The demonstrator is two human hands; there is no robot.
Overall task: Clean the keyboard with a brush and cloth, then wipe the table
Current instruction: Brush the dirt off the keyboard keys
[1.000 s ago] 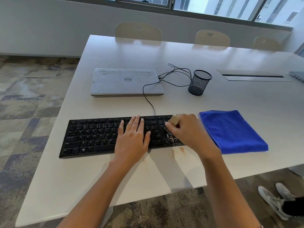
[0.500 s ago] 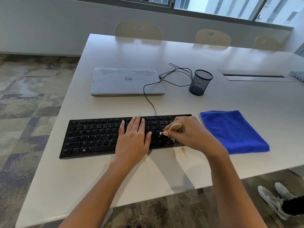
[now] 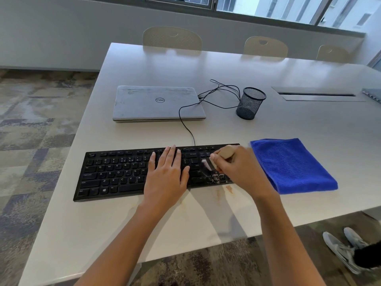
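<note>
My left hand (image 3: 167,174) lies flat on the middle of the black plastic keyboard (image 3: 115,174), fingers straight, pinning it. At the keyboard's right end my right hand (image 3: 241,170) pinches a small wooden-handled brush (image 3: 225,152), bristles blurred on the keys. A hard flick could scatter crumbs (image 3: 215,178) onto the folded blue cloth (image 3: 292,165) just right of it.

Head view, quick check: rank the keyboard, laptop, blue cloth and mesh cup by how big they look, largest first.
1. keyboard
2. laptop and blue cloth: about alike; the laptop lies farther from the camera, so I leave them unranked
3. mesh cup, clearly smallest
</note>
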